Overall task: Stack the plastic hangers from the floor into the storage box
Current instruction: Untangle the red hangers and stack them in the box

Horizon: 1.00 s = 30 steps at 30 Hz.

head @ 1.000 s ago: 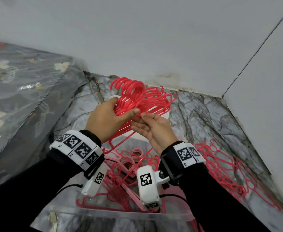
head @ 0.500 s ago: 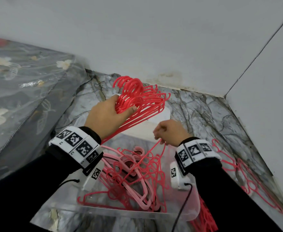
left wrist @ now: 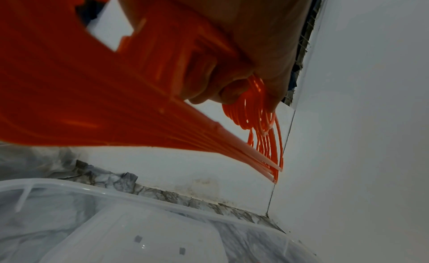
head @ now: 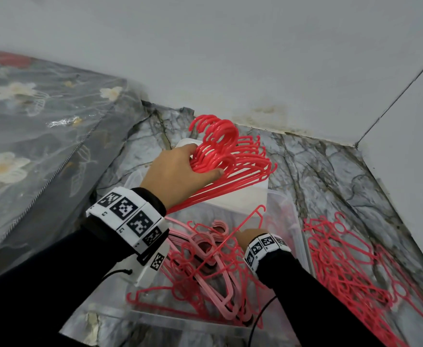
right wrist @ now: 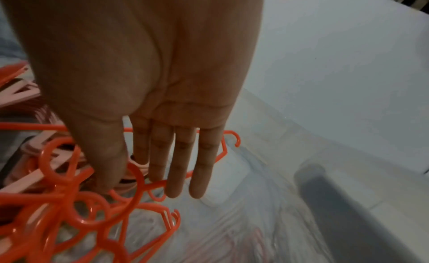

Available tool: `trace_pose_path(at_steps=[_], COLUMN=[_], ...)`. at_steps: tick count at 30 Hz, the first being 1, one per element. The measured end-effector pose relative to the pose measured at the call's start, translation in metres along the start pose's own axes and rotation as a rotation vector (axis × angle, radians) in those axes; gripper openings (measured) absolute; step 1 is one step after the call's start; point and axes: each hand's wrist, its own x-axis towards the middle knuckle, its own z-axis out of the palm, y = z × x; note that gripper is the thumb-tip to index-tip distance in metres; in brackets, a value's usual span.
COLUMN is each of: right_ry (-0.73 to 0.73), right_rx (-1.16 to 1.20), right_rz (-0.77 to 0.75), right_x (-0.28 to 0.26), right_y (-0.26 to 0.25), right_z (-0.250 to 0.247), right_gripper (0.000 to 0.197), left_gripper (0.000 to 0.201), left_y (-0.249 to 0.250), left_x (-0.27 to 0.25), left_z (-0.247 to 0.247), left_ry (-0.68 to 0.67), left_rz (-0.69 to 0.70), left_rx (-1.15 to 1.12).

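My left hand (head: 205,160) grips a thick bundle of red plastic hangers (head: 240,161) by the necks, held above the far end of the clear storage box (head: 180,321). In the left wrist view the left hand (left wrist: 232,94) has its fingers curled round the bundle (left wrist: 262,131). My right hand (head: 249,235) is low inside the box. Its straight fingers (right wrist: 178,166) touch a single red hanger (right wrist: 137,184) that leans on the red and pink hangers (head: 205,266) lying in the box. More red hangers (head: 343,266) are piled on the marble floor to the right of the box.
A mattress (head: 30,146) in a flowered plastic cover stands close on the left. White walls meet in a corner (head: 355,144) behind the box. A white lid-like panel (head: 245,196) lies at the box's far end. A black cable (head: 263,311) hangs from my right wrist.
My right hand left the bundle, carried one hanger down into the box and straightened its fingers. The left hand kept the bundle at about the same height.
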Motion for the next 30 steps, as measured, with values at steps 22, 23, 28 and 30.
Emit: trace_pose_path(at_steps=[22, 23, 28, 30], right_ry=[0.360, 0.383, 0.374, 0.329], right_rx=[-0.047, -0.005, 0.365, 0.450], right_rz=[-0.058, -0.045, -0.042, -0.096], right_x=[-0.053, -0.059, -0.088, -0.097], right_y=[0.005, 0.006, 0.016, 0.022], right_z=[-0.080, -0.083, -0.092, -0.093], right_gripper=[0.026, 0.027, 0.029, 0.024], left_gripper=[0.040, 0.041, 0.043, 0.042], left_y=[-0.001, -0.002, -0.005, -0.006], left_x=[0.005, 0.005, 0.005, 0.006], left_z=[-0.015, -0.016, -0.022, -0.024], left_ry=[0.069, 0.073, 0.119, 0.123], left_rz=[-0.027, -0.024, -0.024, -0.026], left_rx=[-0.006, -0.007, -0.025, -0.040])
